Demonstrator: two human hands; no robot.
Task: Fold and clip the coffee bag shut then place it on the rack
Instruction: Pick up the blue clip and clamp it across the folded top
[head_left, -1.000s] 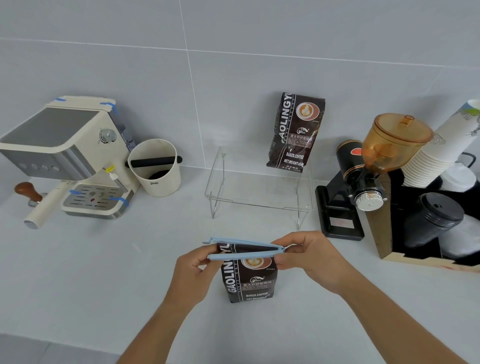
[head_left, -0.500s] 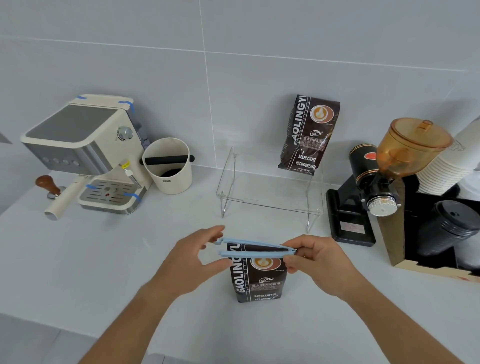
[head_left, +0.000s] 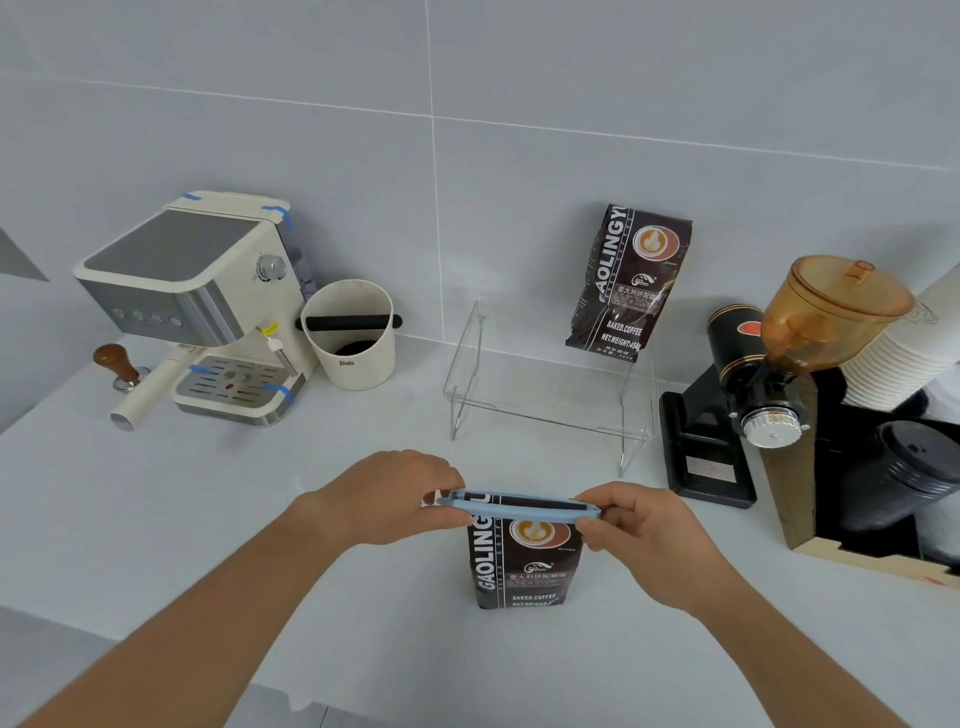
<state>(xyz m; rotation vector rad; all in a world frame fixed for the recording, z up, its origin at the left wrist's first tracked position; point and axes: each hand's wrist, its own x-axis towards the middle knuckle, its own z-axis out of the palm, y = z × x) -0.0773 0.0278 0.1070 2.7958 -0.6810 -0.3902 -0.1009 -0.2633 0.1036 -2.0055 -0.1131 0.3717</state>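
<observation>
1. My first worry is the long pale-blue plastic sealing clip (head_left: 519, 508). It lies across the folded top of the dark brown printed coffee bag (head_left: 524, 561), and a dark slit shows between its two bars. I judge it not fully latched. If I let go now, the fold could spring open.

2. Uneven pressing is the next risk. If only one end is squeezed, the clip could skew and slide off the bag's edge, or catch only part of the fold.

3. The bag stands upright on the pale grey counter (head_left: 156, 519), in front of the clear acrylic rack (head_left: 545, 410) and apart from it. Too much downward force while closing could tip it forward.

4. On the rack a second, identical dark coffee bag (head_left: 628, 280) leans against the wall towards the right side. When I lift mine across, I could knock that one, so the free left part looks safer.

5. My left hand (head_left: 384, 499) comes in from the left, its fingers curled over and pinched on the clip's left end.

6. My right hand (head_left: 639, 535) comes in from the right, thumb and fingertips closed on the clip's right end. Both forearms are angled inward, with the wrists low.
</observation>
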